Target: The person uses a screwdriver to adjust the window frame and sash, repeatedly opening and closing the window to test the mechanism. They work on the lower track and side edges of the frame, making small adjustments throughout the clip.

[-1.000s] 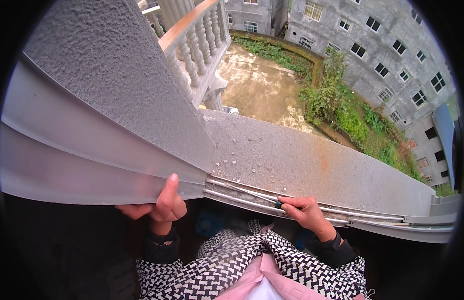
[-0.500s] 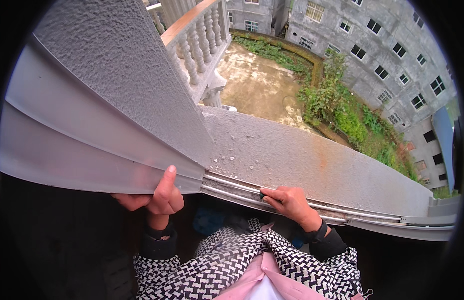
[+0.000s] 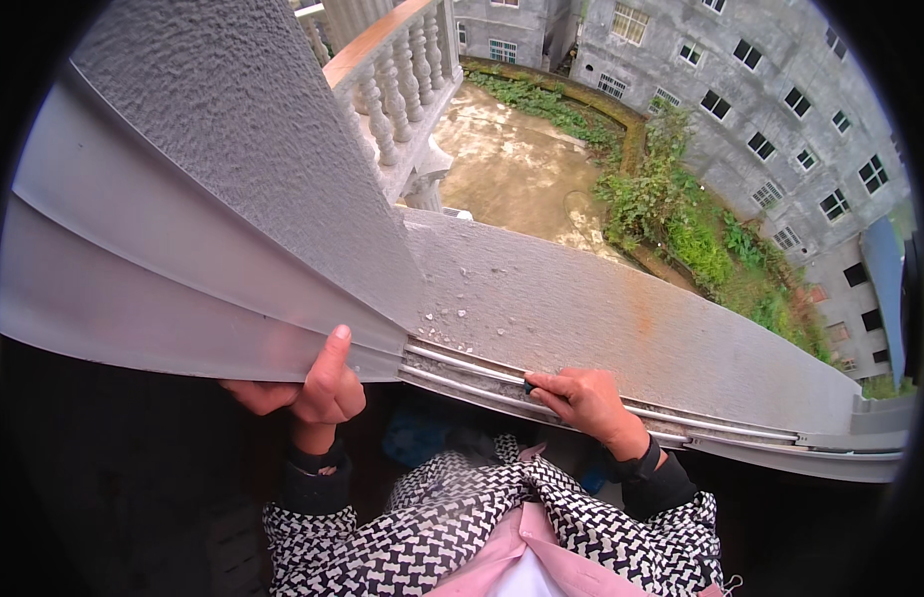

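Observation:
My left hand [image 3: 328, 391] grips the inner edge of the grey metal window frame [image 3: 174, 298], its thumb pointing up against the face. Dirt lies in the sliding window track [image 3: 462, 381], which has two pale rails running along the sill. Over that track, my right hand [image 3: 588, 403] is closed in a pinch on a small black object [image 3: 530, 385]. The object's tip reaches the track beside the far rail; most of it is hidden by the fingers, so its kind does not show.
Outside the track is a rough grey concrete ledge [image 3: 581, 308] with loose crumbs [image 3: 462, 313] and a rust stain. A textured wall [image 3: 243, 149] rises at left. Beyond are a balcony balustrade [image 3: 392, 90], a yard far below [image 3: 522, 159] and a grey building [image 3: 671, 60].
My right hand has shifted slightly to the right along the track with the small black object. My left hand stays on the frame.

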A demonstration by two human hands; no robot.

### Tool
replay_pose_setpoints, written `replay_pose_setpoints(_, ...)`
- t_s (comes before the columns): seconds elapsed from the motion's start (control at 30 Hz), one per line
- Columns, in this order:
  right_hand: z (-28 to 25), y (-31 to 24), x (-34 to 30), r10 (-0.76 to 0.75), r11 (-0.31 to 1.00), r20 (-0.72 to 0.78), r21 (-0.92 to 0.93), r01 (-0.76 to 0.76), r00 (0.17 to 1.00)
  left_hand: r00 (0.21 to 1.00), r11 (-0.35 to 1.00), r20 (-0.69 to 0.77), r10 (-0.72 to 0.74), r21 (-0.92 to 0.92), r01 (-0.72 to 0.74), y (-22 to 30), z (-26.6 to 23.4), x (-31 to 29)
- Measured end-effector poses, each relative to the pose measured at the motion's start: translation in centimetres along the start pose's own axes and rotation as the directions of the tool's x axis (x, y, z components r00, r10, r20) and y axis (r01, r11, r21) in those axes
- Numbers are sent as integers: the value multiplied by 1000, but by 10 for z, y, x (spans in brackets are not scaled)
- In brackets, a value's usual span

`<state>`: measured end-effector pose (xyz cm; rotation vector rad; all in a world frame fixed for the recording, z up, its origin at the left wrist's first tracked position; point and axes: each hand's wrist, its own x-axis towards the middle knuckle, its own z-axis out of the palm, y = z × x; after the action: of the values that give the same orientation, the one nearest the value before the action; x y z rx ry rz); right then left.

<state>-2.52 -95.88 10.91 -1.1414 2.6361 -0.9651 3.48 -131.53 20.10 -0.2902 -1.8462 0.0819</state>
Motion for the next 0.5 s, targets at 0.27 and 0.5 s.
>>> replay_pose_setpoints(0.27,-60,-11,-37,41,993,102,107,-52,994,999,1000,46,-3,18,2,1,-3,-3)
replay_pose_setpoints(0.5,-48,-34,-37,14,975,174,-222,25,985,996,1000,-90,-16,7,17,2,4,-1)
